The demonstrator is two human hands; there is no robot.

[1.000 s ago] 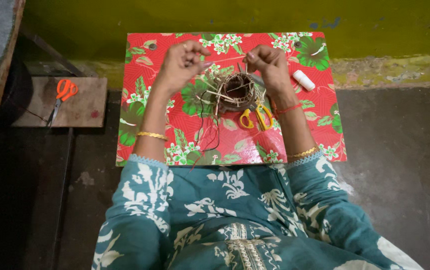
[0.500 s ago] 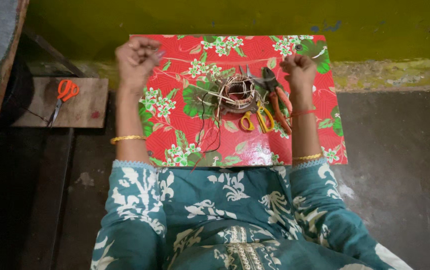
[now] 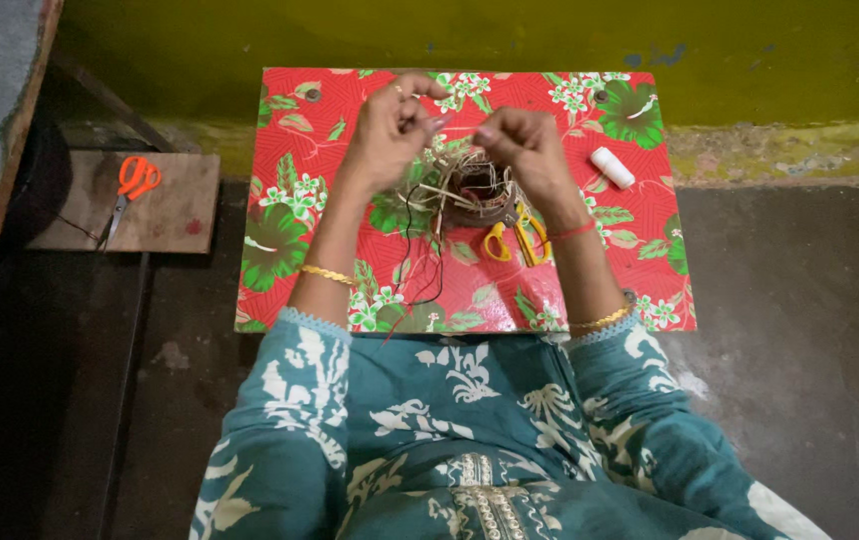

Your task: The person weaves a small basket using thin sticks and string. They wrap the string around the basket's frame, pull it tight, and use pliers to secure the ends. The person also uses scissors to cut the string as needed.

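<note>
My left hand [image 3: 390, 128] and my right hand [image 3: 523, 150] are raised close together above a low table with a red floral cover [image 3: 290, 210]. Between their pinched fingertips runs a short pale straw strand [image 3: 458, 128]. Under the hands lies a small round bundle of straw and twigs [image 3: 470, 190]. A thin dark thread [image 3: 420, 255] trails from the left hand down across the cover. Yellow-handled scissors [image 3: 510, 240] lie just below the bundle, partly hidden by my right wrist.
A white thread spool [image 3: 612, 167] lies on the cover at the right. Orange-handled scissors [image 3: 130, 190] rest on a small wooden board [image 3: 175, 210] on the floor at the left. A yellow-green wall [image 3: 550, 35] stands behind the table. Dark floor surrounds it.
Half a second ago my hands were spread wide apart near the table's sides. They have come back together over the bundle, pinching the strand between them.
</note>
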